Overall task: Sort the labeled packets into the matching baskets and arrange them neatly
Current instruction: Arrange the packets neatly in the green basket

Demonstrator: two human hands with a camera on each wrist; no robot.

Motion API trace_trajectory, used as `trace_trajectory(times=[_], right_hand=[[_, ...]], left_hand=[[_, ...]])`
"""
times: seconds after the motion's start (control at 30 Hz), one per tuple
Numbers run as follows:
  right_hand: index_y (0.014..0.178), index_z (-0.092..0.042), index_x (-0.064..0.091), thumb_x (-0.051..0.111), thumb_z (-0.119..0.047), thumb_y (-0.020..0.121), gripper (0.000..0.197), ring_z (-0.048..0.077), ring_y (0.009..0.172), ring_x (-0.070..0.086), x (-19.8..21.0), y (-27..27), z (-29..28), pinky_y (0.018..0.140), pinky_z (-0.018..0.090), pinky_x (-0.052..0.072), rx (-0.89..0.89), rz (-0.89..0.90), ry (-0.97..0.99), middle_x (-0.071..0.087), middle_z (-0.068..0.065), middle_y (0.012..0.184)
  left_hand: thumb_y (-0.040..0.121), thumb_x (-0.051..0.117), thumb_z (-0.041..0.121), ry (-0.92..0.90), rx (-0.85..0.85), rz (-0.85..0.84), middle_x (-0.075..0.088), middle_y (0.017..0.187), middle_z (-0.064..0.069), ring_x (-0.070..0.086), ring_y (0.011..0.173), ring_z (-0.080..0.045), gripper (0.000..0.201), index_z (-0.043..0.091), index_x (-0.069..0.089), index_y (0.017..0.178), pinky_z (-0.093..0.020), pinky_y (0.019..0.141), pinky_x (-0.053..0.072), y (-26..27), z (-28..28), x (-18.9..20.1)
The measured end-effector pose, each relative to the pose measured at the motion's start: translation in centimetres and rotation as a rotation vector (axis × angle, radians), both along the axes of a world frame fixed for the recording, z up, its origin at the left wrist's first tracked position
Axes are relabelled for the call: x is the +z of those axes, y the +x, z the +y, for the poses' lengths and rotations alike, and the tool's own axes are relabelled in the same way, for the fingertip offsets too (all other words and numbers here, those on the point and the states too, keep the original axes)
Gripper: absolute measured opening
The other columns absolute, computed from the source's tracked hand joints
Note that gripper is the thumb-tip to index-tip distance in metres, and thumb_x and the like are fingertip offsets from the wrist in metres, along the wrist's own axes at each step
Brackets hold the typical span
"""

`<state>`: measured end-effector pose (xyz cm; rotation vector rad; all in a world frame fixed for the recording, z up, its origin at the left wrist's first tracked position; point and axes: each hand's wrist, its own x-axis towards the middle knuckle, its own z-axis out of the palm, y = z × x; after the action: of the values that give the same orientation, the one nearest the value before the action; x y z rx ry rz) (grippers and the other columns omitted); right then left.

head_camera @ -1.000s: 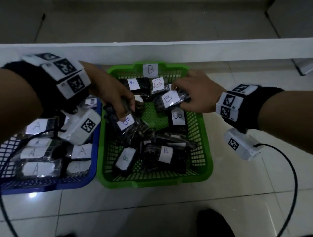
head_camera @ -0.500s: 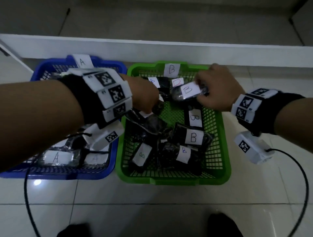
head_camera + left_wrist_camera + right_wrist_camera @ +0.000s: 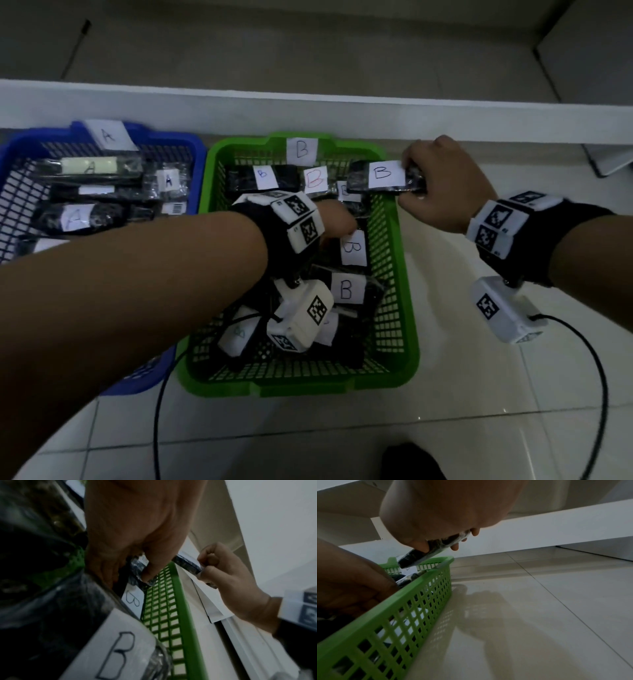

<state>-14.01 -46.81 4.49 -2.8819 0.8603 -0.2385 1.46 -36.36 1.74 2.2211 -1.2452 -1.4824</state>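
A green basket (image 3: 291, 389) tagged B holds several dark packets with B labels. My right hand (image 3: 442, 181) grips one B packet (image 3: 382, 174) by its end, above the basket's far right corner; the right wrist view shows this packet (image 3: 423, 554) clear of the rim (image 3: 436, 568). My left hand (image 3: 337, 222) reaches into the basket's far right part. In the left wrist view its fingers (image 3: 149, 573) pinch the edge of a dark packet (image 3: 137, 568) beside the mesh wall (image 3: 163, 601). To the left stands a blue basket (image 3: 178, 138) tagged A, with A packets (image 3: 73, 217).
A white ledge (image 3: 342, 109) runs along the back, just behind both baskets. Black cables (image 3: 157, 411) trail from the wrist cameras over the pale tiled floor (image 3: 479, 394). A dark foot (image 3: 411, 459) shows at the bottom edge.
My right hand has carried its B packet rightward to the basket's far right corner. My left hand has let go of the B packet it held and reached further right inside the green basket.
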Motion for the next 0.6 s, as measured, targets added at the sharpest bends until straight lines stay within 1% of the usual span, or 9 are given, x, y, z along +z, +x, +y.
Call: trace_trajectory(times=[0.1,0.2,0.23,0.33,0.4,0.47,0.53,0.57,0.6], right_hand=[[0.1,-0.006,0.052,0.052,-0.037,0.069,0.044,0.029,0.089,0.046,-0.3,-0.6,0.0,0.068,0.035,0.035,0.005,0.029,0.014,0.058,0.015,0.087],[0.103,-0.005,0.052,0.054,-0.036,0.07,0.045,0.029,0.09,0.046,-0.2,-0.6,-0.3,0.067,0.034,0.036,0.012,0.046,0.01,0.06,0.016,0.09],[0.103,-0.006,0.051,0.053,-0.036,0.07,0.045,0.029,0.09,0.046,-0.1,-0.6,-0.4,0.066,0.032,0.034,0.008,0.044,0.006,0.06,0.015,0.091],[0.103,-0.007,0.05,0.047,-0.041,0.069,0.048,0.028,0.087,0.046,0.0,-0.5,-0.6,0.065,0.03,0.031,0.002,0.024,-0.004,0.06,0.014,0.088],[0.1,-0.007,0.051,0.042,-0.044,0.067,0.051,0.028,0.084,0.046,0.0,-0.3,-0.4,0.066,0.031,0.032,0.026,0.026,-0.01,0.061,0.013,0.086],[0.097,-0.007,0.054,0.041,-0.045,0.066,0.05,0.029,0.083,0.047,0.1,0.1,0.0,0.066,0.03,0.03,0.069,0.043,-0.014,0.061,0.014,0.083],[0.095,-0.008,0.056,0.04,-0.046,0.066,0.05,0.028,0.082,0.048,0.0,0.7,0.7,0.065,0.03,0.029,0.117,0.074,-0.007,0.061,0.013,0.082],[0.095,-0.009,0.056,0.04,-0.047,0.066,0.051,0.027,0.082,0.047,-0.1,0.9,1.0,0.065,0.03,0.029,0.137,0.097,0.002,0.061,0.012,0.083],[0.096,-0.01,0.056,0.039,-0.048,0.066,0.051,0.026,0.082,0.047,-0.3,1.2,1.5,0.065,0.03,0.03,0.157,0.119,0.011,0.062,0.011,0.084]], left_hand=[[0.093,0.056,0.016,0.034,0.155,0.065,0.053,0.072,-0.007,0.053,0.064,-0.02,0.026,0.01,0.049,0.068,-0.027,0.067,0.051,0.2,-0.2,-0.4],[0.09,0.061,0.019,0.035,0.171,0.017,0.048,0.059,-0.006,0.047,0.051,-0.016,0.035,0.009,0.048,0.059,-0.021,0.046,0.041,0.3,-0.1,-0.5],[0.09,0.061,0.022,0.02,0.155,-0.007,0.049,0.06,-0.005,0.046,0.05,-0.015,0.034,0.01,0.049,0.06,-0.021,0.043,0.038,0.3,0.0,-0.5],[0.087,0.061,0.031,0.025,0.103,-0.066,0.055,0.068,-0.003,0.05,0.055,-0.014,0.023,0.01,0.059,0.077,-0.02,0.039,0.04,0.7,0.1,0.3],[0.085,0.061,0.029,0.09,0.071,-0.054,0.057,0.074,-0.006,0.052,0.062,-0.018,0.021,0.008,0.058,0.084,-0.021,0.049,0.043,1.7,0.2,0.9],[0.086,0.06,0.021,0.137,0.093,0.03,0.058,0.074,-0.009,0.052,0.064,-0.019,0.013,0.008,0.058,0.084,-0.024,0.055,0.041,2.9,0.8,1.8],[0.085,0.061,0.019,0.124,0.051,-0.01,0.06,0.073,-0.008,0.054,0.064,-0.018,0.01,0.009,0.058,0.081,-0.021,0.049,0.037,4.2,1.8,2.6],[0.084,0.062,0.018,0.11,0.012,-0.046,0.062,0.076,-0.009,0.056,0.066,-0.018,0.01,0.009,0.058,0.088,-0.021,0.048,0.037,4.6,2.2,3.0],[0.085,0.062,0.017,0.092,-0.026,-0.071,0.063,0.081,-0.009,0.057,0.067,-0.019,0.02,0.01,0.055,0.102,-0.022,0.049,0.038,5.1,2.9,3.5]])
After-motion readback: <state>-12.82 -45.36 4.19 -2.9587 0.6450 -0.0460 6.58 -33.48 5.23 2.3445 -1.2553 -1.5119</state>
